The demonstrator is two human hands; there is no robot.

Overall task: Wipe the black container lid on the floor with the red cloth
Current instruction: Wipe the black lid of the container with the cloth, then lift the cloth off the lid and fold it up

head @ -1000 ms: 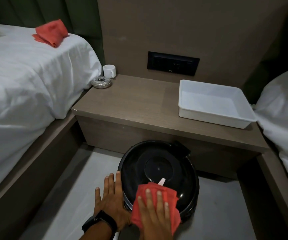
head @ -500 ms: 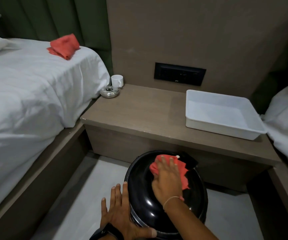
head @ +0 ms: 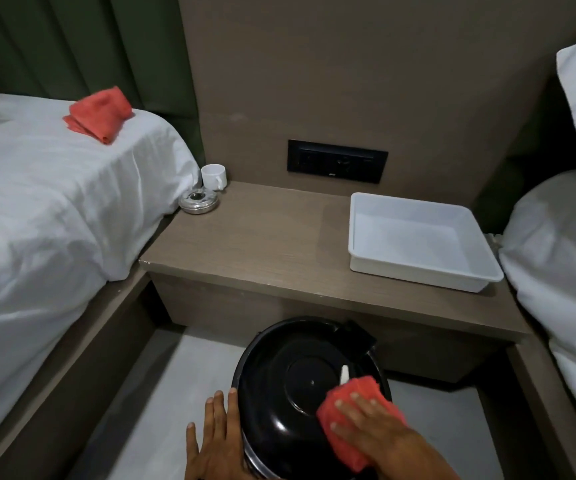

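Head camera: on the pale floor between two beds, a person wipes a black lid that caps a round container standing just in front of a low wooden shelf. The right hand lies flat on a red cloth, fingers spread and nearly straight, pressing the cloth against the lid's near right slope rather than gripping it; a flat palm of this kind likely keeps the most fabric in contact with the glossy dome. A small white tag pokes out from the cloth's far edge. The left hand rests open against the lid's left rim, fingers extended and holding nothing, apparently there to brace the container so that it does not slide or turn under the wiping. The lid's centre and far side are uncovered and shine under the light, so the wipe seems to be mid-course. A second red cloth sits folded on the white bed at left, well apart. On the shelf stand a white cup, a metal ashtray and an empty white tray.
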